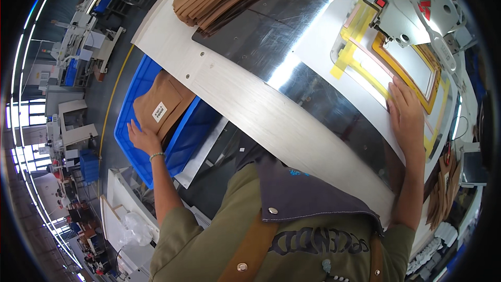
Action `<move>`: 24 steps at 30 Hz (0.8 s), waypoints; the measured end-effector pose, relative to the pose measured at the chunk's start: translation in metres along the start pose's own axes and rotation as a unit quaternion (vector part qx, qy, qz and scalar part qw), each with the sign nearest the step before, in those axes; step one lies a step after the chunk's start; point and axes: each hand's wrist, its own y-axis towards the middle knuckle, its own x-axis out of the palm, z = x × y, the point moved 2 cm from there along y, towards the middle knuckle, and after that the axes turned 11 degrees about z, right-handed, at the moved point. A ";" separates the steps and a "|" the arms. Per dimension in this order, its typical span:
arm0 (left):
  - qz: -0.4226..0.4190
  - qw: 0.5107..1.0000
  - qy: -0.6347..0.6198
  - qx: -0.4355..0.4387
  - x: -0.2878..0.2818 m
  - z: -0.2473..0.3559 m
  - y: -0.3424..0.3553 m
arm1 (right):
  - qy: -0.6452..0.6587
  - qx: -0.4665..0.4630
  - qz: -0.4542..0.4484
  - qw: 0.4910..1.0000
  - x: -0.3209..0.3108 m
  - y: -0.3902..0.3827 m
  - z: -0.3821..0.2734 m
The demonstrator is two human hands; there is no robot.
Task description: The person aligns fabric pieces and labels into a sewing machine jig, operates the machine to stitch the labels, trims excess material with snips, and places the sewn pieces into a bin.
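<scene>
My left hand [143, 140] reaches into a blue plastic bin [125, 136] on the left. Its fingers are spread along the near edge of a brown cut piece [169, 94] with a small white label sewn on. More brown material lies beneath that piece. On the right, my right hand [406, 112] rests with outstretched fingers at the edge of a white sewing template [360, 73] edged with yellow tape. Close to those fingertips is a yellow clamp frame [432, 102], under the head of a white sewing machine [402, 10].
A fanned stack of brown pieces [219, 0] sits on the far part of the metal-topped table [250, 89]. More brown pieces [443, 193] hang at the right edge. A clear plastic bag [135, 230] lies at lower left. Other workstations stand across the aisle.
</scene>
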 end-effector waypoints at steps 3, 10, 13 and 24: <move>-0.022 0.981 -0.083 0.176 0.004 0.050 0.018 | -0.005 -0.003 0.000 1.000 0.000 0.001 -0.002; -0.169 0.985 0.020 0.016 0.019 0.055 -0.003 | -0.010 0.020 -0.004 1.000 -0.003 0.003 -0.004; -0.142 0.987 -0.051 -0.056 0.033 0.030 -0.006 | 0.000 -0.005 -0.007 1.000 -0.004 0.001 -0.004; -0.142 0.810 -0.523 0.226 -0.077 0.360 0.047 | 0.004 -0.040 0.048 0.998 0.001 -0.002 -0.001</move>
